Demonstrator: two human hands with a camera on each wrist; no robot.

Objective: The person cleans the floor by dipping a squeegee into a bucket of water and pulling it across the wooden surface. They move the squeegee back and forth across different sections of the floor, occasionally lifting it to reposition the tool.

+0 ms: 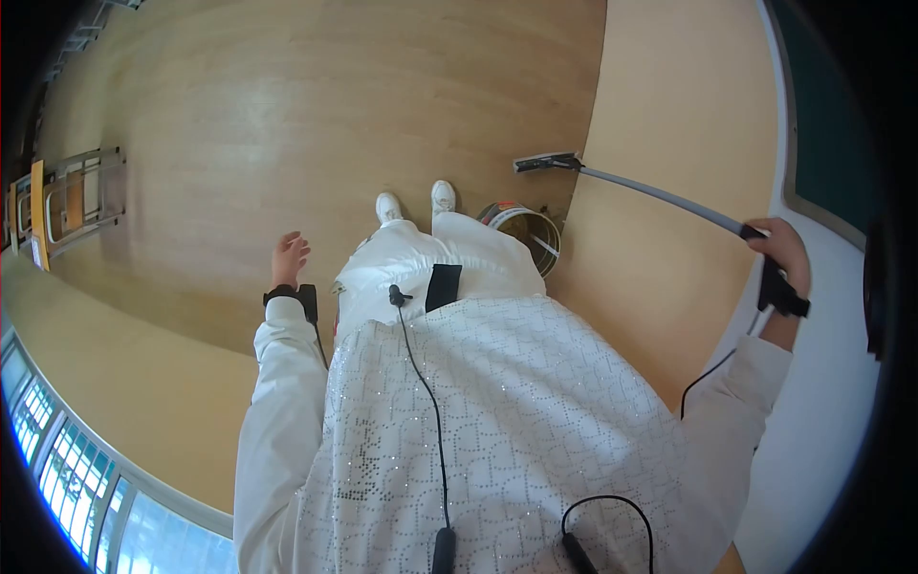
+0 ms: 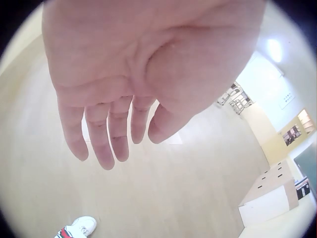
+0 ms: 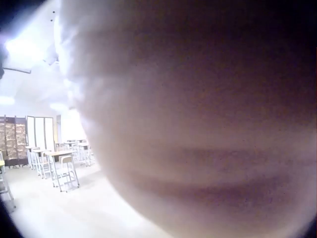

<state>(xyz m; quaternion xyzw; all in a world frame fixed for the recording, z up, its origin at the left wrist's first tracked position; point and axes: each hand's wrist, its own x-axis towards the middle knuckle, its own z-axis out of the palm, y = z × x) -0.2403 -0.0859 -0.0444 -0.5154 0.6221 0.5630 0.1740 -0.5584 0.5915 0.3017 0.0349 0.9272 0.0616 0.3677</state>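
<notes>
Pale wood-look floor (image 1: 316,105) meets a tan wall (image 1: 684,86) in the head view, with a green board (image 1: 830,124) at upper right and a desk (image 1: 67,206) at far left. The right hand (image 1: 786,251) grips the dark upper end of a long-handled tool (image 1: 660,194), fingers curled round it; the grey pole slants to a flat, dark head (image 1: 547,162) near the wall's base. Whether that head touches the floor cannot be told. Beside the white shoes (image 1: 442,196) stands a round bucket (image 1: 557,241). The left hand (image 1: 290,260) hangs free, its fingers loosely bent.

Left wrist view: the palm faces the camera, fingers slightly apart and pointing down over the floor, with one shoe below.

Right wrist view: blurred skin fills most of it, hiding the fingers; desks and chairs (image 3: 66,171) stand at left.
</notes>
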